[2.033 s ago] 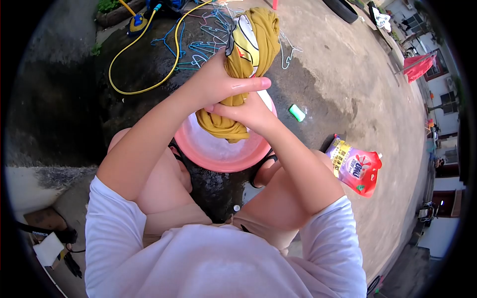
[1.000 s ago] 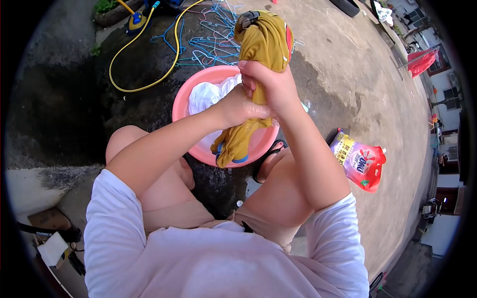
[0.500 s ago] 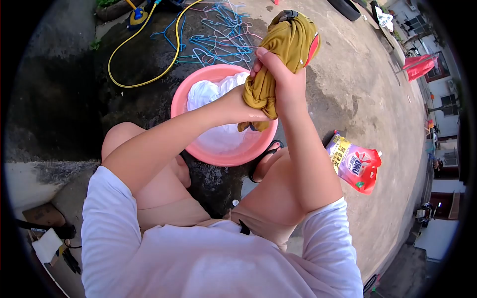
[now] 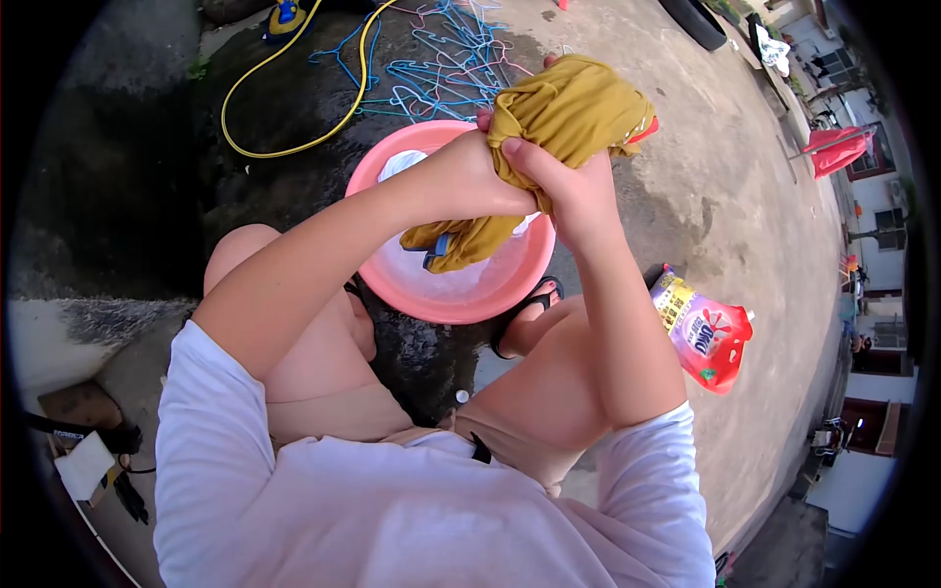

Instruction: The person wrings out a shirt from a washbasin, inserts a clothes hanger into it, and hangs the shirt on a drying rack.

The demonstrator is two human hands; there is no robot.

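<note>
A mustard-yellow garment [image 4: 573,103] is bunched up between both my hands above the pink basin [image 4: 365,223]. My left hand [image 4: 490,176] is closed on it from the left, its fingers mostly hidden by the cloth. My right hand [image 4: 573,191] grips the garment from the right, with the thumb pressed across the folds. One end of the cloth bulges out beyond my hands and shows a red patch; the other end, with a blue and dark trim, hangs down over the basin. White cloth [image 4: 400,164] lies in the basin in cloudy, sudsy water [image 4: 446,279].
Tangled blue and pink hangers [image 4: 446,69] lie on the ground beyond the basin. A yellow hose [image 4: 294,147] loops to their left. To the right of my knee lies a red and purple detergent bag [image 4: 708,333]. A tyre [image 4: 694,22] rests farther off.
The garment has loosened and spread between my hands. Its upper end has tipped down to the right, and more of its lower end now hangs leftward over the basin.
</note>
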